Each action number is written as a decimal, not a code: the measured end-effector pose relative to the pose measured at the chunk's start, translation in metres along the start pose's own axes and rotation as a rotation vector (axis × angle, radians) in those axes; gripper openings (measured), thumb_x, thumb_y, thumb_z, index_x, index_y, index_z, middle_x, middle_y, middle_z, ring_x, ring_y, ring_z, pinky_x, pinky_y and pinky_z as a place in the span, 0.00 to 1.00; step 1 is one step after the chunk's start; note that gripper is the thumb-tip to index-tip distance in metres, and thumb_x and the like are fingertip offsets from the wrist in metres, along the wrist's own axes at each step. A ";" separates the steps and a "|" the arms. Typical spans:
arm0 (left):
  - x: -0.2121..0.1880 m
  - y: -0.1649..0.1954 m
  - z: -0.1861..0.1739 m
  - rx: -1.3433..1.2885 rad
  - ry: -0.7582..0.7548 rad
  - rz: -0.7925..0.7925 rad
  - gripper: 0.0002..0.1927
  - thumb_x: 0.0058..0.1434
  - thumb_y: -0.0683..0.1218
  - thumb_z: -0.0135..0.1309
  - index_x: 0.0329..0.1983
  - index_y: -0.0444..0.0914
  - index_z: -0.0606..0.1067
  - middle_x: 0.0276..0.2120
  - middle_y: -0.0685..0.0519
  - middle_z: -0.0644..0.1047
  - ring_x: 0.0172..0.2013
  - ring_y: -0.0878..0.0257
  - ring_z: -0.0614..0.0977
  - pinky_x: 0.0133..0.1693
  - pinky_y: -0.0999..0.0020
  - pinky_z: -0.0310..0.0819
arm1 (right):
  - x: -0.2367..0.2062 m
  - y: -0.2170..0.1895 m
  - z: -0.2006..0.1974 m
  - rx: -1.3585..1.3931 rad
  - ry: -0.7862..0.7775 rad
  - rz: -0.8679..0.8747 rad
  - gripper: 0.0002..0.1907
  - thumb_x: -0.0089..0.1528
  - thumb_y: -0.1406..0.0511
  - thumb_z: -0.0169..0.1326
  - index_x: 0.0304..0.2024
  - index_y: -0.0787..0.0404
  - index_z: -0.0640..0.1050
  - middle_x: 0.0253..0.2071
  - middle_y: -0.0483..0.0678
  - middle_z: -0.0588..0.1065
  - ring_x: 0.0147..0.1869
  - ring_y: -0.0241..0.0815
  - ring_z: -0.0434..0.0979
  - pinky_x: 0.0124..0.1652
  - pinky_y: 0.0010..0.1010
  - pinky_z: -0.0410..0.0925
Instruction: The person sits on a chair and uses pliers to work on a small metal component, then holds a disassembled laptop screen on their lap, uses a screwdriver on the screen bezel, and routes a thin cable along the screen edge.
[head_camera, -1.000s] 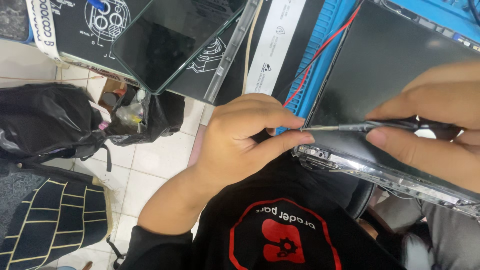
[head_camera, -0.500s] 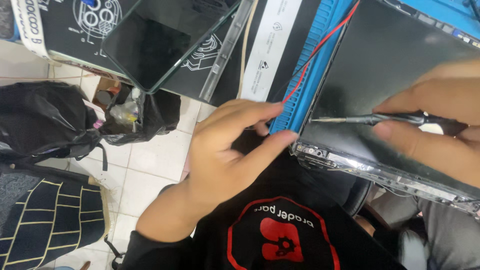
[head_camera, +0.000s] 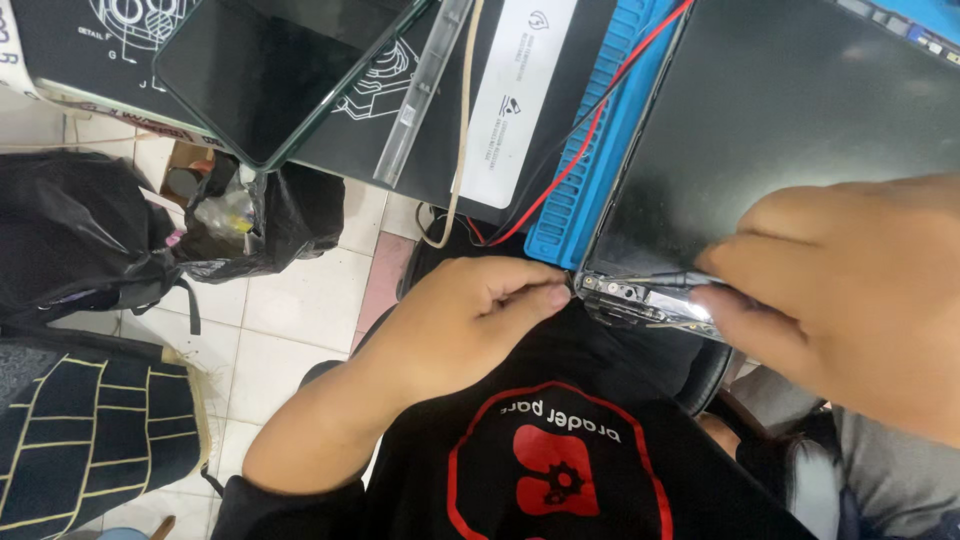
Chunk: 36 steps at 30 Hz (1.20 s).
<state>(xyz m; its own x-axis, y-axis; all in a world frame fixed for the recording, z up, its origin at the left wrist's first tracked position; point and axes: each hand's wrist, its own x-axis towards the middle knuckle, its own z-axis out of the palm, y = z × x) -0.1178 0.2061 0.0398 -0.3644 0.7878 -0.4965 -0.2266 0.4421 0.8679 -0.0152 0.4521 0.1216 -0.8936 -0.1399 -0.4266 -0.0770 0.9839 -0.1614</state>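
Note:
A large black panel (head_camera: 790, 130), like a screen laid flat, rests on a blue ribbed mat (head_camera: 600, 170). Its near edge shows a bare metal strip with small parts (head_camera: 650, 297). My right hand (head_camera: 850, 290) grips a thin dark tool (head_camera: 680, 281) whose metal tip lies along that strip. My left hand (head_camera: 470, 320) is curled, its fingertips pinched at the panel's near left corner; whether they hold anything is hidden.
A red wire (head_camera: 590, 130) and a black wire cross the mat. A dark tablet (head_camera: 270, 70) lies on a black printed mat, next to a clear strip (head_camera: 420, 95) and a white card (head_camera: 520, 100). Black bags (head_camera: 90, 240) sit on the tiled floor below.
My left hand has curled from flat and drawn back to the panel's corner. The right hand and tool have slid left along the panel's near edge.

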 end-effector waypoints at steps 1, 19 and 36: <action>0.002 -0.004 0.000 -0.027 -0.037 0.013 0.16 0.69 0.51 0.52 0.41 0.33 0.81 0.23 0.50 0.76 0.26 0.66 0.73 0.30 0.71 0.67 | 0.001 -0.002 -0.001 -0.021 -0.020 0.006 0.16 0.52 0.56 0.67 0.39 0.54 0.84 0.24 0.43 0.73 0.22 0.39 0.75 0.24 0.36 0.66; 0.016 -0.025 0.017 -0.098 0.035 0.029 0.16 0.67 0.52 0.53 0.38 0.35 0.83 0.27 0.56 0.83 0.27 0.74 0.78 0.31 0.77 0.71 | 0.002 -0.067 -0.011 -0.440 -0.005 -0.140 0.08 0.49 0.59 0.56 0.29 0.51 0.75 0.24 0.40 0.66 0.26 0.40 0.73 0.25 0.37 0.66; 0.019 -0.036 0.017 -0.262 -0.015 0.096 0.14 0.67 0.50 0.52 0.42 0.34 0.82 0.32 0.54 0.85 0.33 0.72 0.83 0.38 0.77 0.76 | 0.034 -0.086 -0.037 -0.581 -0.561 0.029 0.10 0.58 0.60 0.56 0.38 0.54 0.73 0.30 0.40 0.66 0.30 0.32 0.73 0.27 0.27 0.67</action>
<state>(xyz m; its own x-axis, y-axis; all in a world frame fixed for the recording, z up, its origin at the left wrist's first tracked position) -0.1007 0.2120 -0.0006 -0.3828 0.8279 -0.4100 -0.4183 0.2405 0.8759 -0.0549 0.3667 0.1539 -0.5556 0.0037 -0.8314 -0.4126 0.8669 0.2796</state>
